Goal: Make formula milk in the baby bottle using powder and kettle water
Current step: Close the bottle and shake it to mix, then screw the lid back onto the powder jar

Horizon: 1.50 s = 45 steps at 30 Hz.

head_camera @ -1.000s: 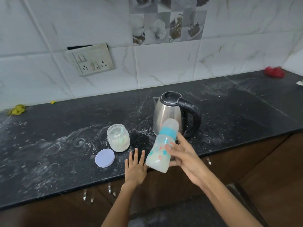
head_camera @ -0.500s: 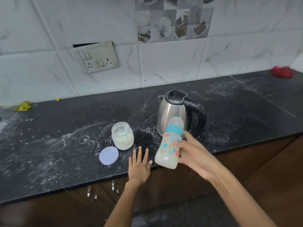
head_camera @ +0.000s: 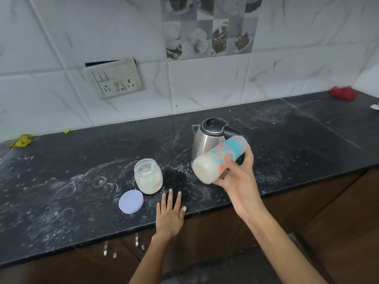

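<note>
Head view. Right hand [head_camera: 238, 177] clamped round bottle [head_camera: 219, 158], held in air above counter [head_camera: 61, 181] front edge, just before kettle [head_camera: 207, 140]. Bottle tilted near sideways, base toward camera, capped top up-right; milky white liquid inside, blue collar, orange and blue marks. Left hand [head_camera: 170, 214] flat on counter edge, fingers spread, holding nothing. Left of it, purple lid [head_camera: 131, 201] lies loose. Just behind lid, open jar [head_camera: 148, 176] upright, pale powder inside. Kettle lid closed. White dust across counter.
</note>
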Each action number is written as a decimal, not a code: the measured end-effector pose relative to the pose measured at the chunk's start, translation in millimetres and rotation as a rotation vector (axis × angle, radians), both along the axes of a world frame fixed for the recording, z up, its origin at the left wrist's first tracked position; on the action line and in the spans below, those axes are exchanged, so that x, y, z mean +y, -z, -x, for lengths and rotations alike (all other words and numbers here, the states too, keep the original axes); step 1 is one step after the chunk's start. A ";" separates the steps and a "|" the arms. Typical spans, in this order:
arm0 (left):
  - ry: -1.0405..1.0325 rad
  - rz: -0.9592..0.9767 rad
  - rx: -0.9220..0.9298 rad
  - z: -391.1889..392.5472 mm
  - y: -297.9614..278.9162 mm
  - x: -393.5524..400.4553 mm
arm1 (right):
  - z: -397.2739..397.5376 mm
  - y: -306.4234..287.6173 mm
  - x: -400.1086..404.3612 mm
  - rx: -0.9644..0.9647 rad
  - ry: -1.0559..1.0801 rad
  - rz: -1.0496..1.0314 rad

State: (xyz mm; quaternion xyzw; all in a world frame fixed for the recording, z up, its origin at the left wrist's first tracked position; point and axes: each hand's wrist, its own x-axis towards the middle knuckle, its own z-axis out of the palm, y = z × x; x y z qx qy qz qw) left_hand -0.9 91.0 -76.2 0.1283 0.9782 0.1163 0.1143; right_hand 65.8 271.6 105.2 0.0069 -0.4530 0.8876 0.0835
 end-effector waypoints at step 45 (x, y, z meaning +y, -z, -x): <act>-0.008 -0.007 0.022 -1.3 1.7 0.0 | 55.2 136.7 -32.7 -0.111 0.271 -1.034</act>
